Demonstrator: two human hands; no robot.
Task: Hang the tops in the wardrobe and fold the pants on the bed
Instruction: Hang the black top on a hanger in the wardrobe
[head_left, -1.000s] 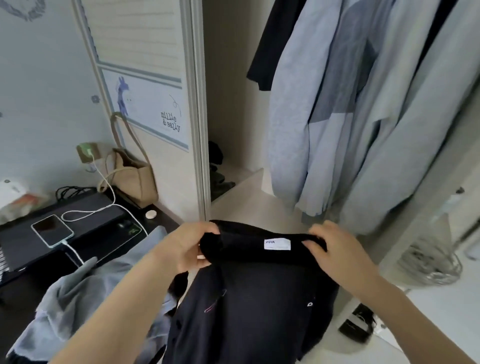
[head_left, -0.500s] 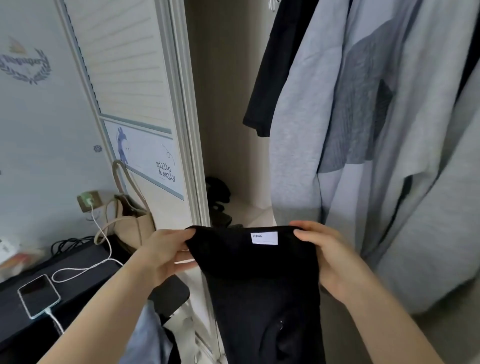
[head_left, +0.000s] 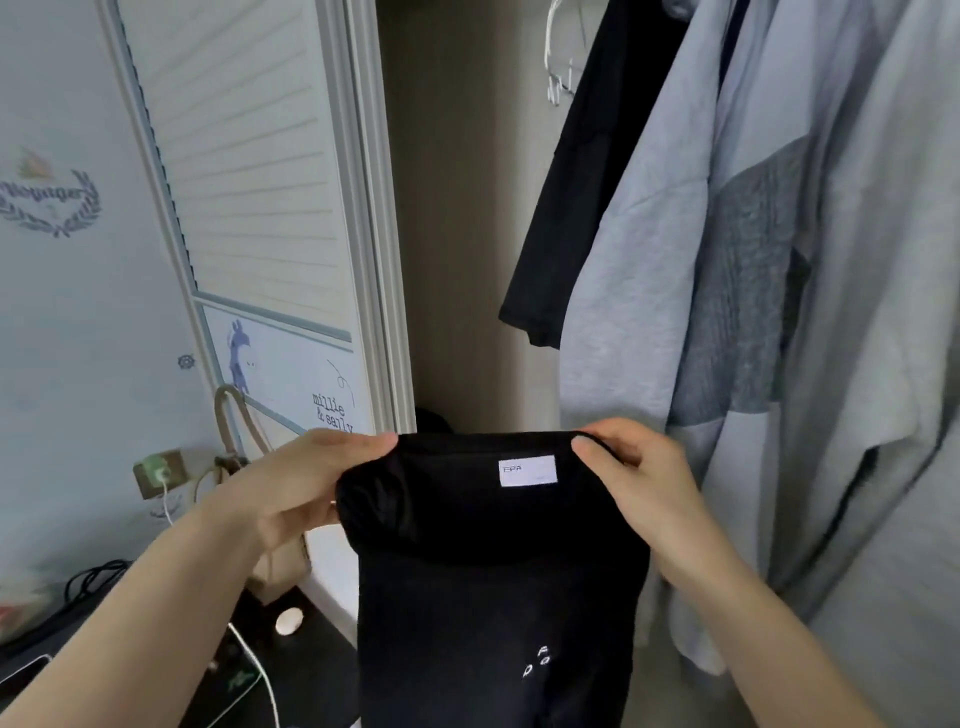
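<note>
A black garment (head_left: 493, 582) with a white label near its top edge hangs straight down in front of the open wardrobe (head_left: 457, 218). My left hand (head_left: 296, 483) grips its top left corner and my right hand (head_left: 634, 478) pinches the top right corner, stretching the edge between them. Small white embroidery shows low on the fabric. Inside the wardrobe hang a black top (head_left: 587, 197) and several grey tops (head_left: 769, 312). A white hanger (head_left: 558, 62) shows at the top.
The louvred wardrobe door (head_left: 249, 171) stands at the left. Below it a beige tote bag (head_left: 244, 467) leans on the wall by a green charger (head_left: 158, 470). A dark desk (head_left: 306, 670) holds cables and a phone (head_left: 23, 673) at the lower left.
Both hands have lifted the black garment higher, off the pile of clothes, and closer to the wardrobe opening. The view has tilted upward, so the desk and phone sit lower in frame.
</note>
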